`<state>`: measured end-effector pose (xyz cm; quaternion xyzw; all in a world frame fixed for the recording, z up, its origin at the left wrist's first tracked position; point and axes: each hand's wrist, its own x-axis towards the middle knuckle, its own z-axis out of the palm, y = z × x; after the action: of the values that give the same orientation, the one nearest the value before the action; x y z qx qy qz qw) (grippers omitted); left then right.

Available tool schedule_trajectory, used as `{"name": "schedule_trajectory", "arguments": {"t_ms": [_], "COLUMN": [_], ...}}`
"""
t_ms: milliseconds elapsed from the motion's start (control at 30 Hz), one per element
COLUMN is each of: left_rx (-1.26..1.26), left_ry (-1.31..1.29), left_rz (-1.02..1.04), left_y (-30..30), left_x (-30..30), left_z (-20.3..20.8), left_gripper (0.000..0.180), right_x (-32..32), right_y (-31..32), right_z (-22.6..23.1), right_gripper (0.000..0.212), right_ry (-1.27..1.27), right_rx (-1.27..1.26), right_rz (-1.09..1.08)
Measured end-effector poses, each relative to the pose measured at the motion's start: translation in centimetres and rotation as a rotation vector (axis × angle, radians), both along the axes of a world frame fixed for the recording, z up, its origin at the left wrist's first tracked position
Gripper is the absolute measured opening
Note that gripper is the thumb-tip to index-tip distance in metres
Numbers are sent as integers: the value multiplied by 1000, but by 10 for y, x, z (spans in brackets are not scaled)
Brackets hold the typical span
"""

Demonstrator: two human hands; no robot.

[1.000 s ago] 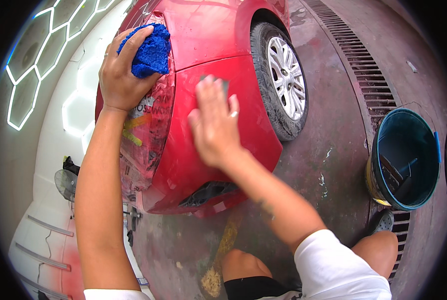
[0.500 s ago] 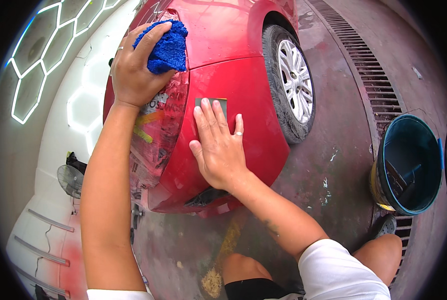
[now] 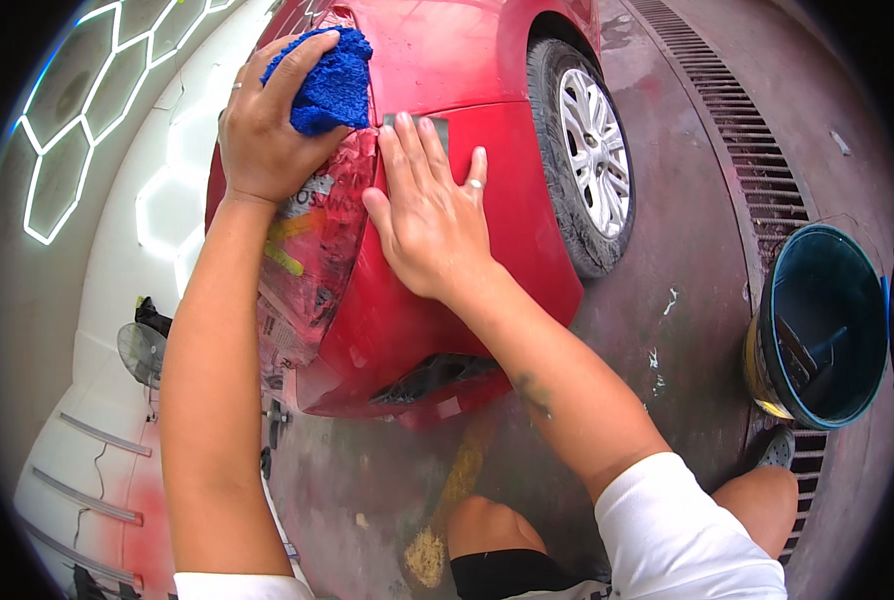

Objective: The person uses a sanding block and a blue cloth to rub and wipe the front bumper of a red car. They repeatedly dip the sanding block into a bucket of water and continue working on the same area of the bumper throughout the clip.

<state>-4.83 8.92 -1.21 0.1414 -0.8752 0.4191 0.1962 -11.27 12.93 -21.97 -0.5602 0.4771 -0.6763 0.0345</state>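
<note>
My left hand (image 3: 265, 135) is wrapped round a crumpled blue microfiber cloth (image 3: 335, 85) at the top of the masked section. My right hand (image 3: 435, 225) lies flat on the red car bumper (image 3: 515, 190), fingers stretched out. Under its fingertips is a dark grey sheet that looks like sandpaper (image 3: 442, 132); one corner and the top edge show, and the fingers cover the rest. The sheet sits just below the seam between bumper and fender. Newspaper and clear plastic masking (image 3: 312, 240) cover the area left of the bumper.
A dark wheel with a silver rim (image 3: 594, 140) stands right of the bumper. On the right, a teal bucket (image 3: 817, 400) holding dark tools stands beside a floor drain grate (image 3: 752, 150). A fan (image 3: 142, 352) is at the left, near white walls with hexagonal lights (image 3: 62, 180).
My right hand has slid upward on the bumper with the grey sheet, toward the seam. My left hand has shifted up slightly, still gripping the blue cloth.
</note>
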Motion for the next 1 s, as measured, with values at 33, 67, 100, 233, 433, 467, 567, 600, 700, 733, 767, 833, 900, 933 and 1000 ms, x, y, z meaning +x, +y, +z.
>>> {"name": "schedule_trajectory", "arguments": {"t_ms": [33, 67, 100, 233, 433, 467, 567, 600, 700, 733, 767, 833, 900, 933, 1000], "left_rx": [13, 11, -12, -18, -15, 2, -22, -19, 13, 21, 33, 4, 12, 13, 3], "left_ry": [3, -10, -12, 6, 1, -14, -27, -33, 18, 10, -2, -27, -36, -29, -29], "left_rz": [-1, -16, -2, 0, -19, -30, 14, 6, -25, -48, -56, -75, -43, -33, -10], "left_y": [0, -1, 0, -3, -6, -6, -3, -1, -12, -11, -11, -11, -8, -7, -3], "left_x": [-5, -5, -4, -3, -2, -1, 5, -1, -11, -11, -3, 0, 4, 0, -3], "left_z": [2, 2, 2, 1, -1, 1, 5, 5, -2, -2, 2, 4, 4, -1, 1], "left_gripper": [80, 79, 79, 81, 84, 84, 84, 81, 81, 80, 80, 80, 79, 78, 80], "right_x": [0, 2, 4, -37, -25, -9, 38, 58, 76, 63, 28, -8, -29, -22, 15], "right_y": [0, 0, 0, -45, -37, -21, 54, 83, 102, 91, 49, -9, -43, -38, 4], "right_z": [-1, -5, -10, -68, -48, -47, -73, -96, -152, -148, -109, -76, -54, -57, -70], "right_gripper": [70, 70, 70, 67, 70, 71, 77, 78, 81, 81, 76, 67, 66, 67, 70], "right_ry": [-7, -15, -24, 15, -74, -69, -101, -108, 23, 35, -52, -119, -220, -227, -233], "right_rx": [-13, -26, -40, 53, -26, -30, 1, 5, 8, -2, -20, -31, 9, 10, -26], "right_rz": [16, 32, 48, -119, -6, 10, 174, 232, 271, 252, 150, -3, 51, 31, 61]}}
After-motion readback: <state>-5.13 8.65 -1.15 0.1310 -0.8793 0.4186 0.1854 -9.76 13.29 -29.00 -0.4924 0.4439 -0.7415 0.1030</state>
